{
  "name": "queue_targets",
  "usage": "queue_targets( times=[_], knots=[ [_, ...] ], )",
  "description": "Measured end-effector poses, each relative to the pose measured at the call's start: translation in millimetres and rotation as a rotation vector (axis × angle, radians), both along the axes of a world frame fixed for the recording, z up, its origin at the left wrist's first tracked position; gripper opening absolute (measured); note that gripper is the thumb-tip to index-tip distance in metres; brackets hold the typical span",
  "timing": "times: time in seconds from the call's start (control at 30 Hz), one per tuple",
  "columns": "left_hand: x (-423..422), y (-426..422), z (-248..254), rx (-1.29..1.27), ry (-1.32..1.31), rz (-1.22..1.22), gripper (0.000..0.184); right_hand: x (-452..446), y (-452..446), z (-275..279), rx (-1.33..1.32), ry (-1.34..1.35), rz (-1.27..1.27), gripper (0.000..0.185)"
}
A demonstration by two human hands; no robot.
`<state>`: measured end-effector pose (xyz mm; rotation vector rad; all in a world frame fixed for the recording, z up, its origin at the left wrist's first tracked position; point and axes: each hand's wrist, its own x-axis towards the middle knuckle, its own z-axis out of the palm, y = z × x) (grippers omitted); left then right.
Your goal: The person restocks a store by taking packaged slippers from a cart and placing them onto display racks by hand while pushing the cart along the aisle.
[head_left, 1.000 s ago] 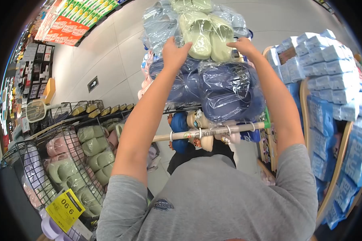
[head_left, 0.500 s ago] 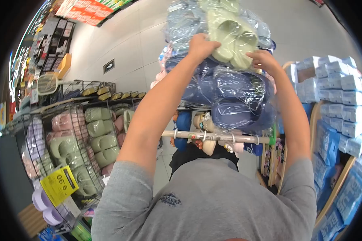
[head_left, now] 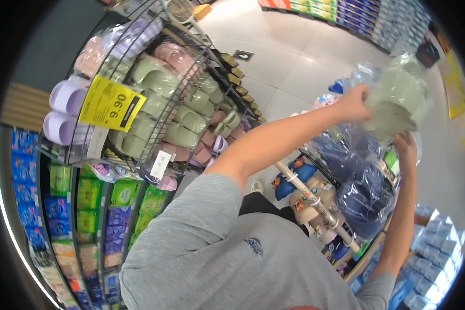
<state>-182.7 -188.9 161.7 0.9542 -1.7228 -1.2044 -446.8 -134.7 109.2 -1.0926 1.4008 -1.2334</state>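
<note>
A pair of pale green slippers (head_left: 398, 95) in clear plastic wrap is held between my two hands at the upper right, slightly blurred. My left hand (head_left: 354, 103) grips their left edge, its fingers partly hidden. My right hand (head_left: 405, 146) is closed on their lower end, fingertips behind the slippers. Below them, dark blue slippers (head_left: 364, 199) in plastic lie piled on a cart-like rack. A pale bar (head_left: 315, 201) runs along the rack's near side, with a blue slipper (head_left: 297, 178) and beige slippers (head_left: 307, 206) hanging by it.
On the left stands a wire basket (head_left: 163, 139) of green, pink and purple slippers with a yellow price sign (head_left: 112, 103). Shelves of green packs (head_left: 88, 206) are below it. Stacked light-blue packs (head_left: 434, 248) stand at lower right. Tiled floor (head_left: 279, 67) lies beyond.
My view has swung left, bringing the wire basket nearer the centre. The green slippers, earlier over the pile, have tilted and shifted with both hands.
</note>
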Motion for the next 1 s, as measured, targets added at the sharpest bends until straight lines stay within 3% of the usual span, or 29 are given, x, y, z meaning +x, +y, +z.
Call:
queue_targets(
  times=[0.17, 0.4, 0.53, 0.6, 0.63, 0.7, 0.77, 0.83, 0.87, 0.93, 1.0],
  knots=[
    [137, 3, 34, -0.191, -0.224, 0.231, 0.057, 102, -40, 39, -0.171, 0.119, 0.228, 0.053],
    [293, 52, 69, -0.074, 0.121, 0.512, 0.059, 271, -61, 104, -0.361, 0.103, 0.506, 0.059],
    [347, 93, 81, -0.064, 0.163, 0.603, 0.060, 347, -57, 136, -0.413, 0.128, 0.588, 0.062],
    [368, 111, 98, -0.189, 0.056, 0.688, 0.060, 376, -58, 144, -0.503, 0.085, 0.638, 0.059],
    [379, 119, 112, -0.196, 0.054, 0.705, 0.060, 392, -58, 154, -0.510, 0.081, 0.655, 0.059],
    [396, 134, 142, -0.456, 0.076, 0.690, 0.059, 419, -53, 182, -0.650, -0.062, 0.647, 0.054],
    [418, 146, 184, -0.507, -0.058, 0.750, 0.059, 445, -47, 224, -0.777, -0.028, 0.629, 0.048],
    [438, 154, 229, -0.429, -0.094, 0.796, 0.057, 478, -48, 257, -0.840, -0.034, 0.483, 0.049],
    [447, 158, 251, -0.432, -0.101, 0.796, 0.057, 503, -49, 270, -0.958, -0.078, 0.344, 0.036],
    [469, 164, 290, -0.376, -0.155, 0.801, 0.063, 530, -70, 302, -0.969, -0.084, 0.495, 0.053],
    [501, 160, 321, -0.384, -0.237, 0.859, 0.065, 570, -75, 329, -1.085, -0.141, 0.493, 0.041]
  ],
)
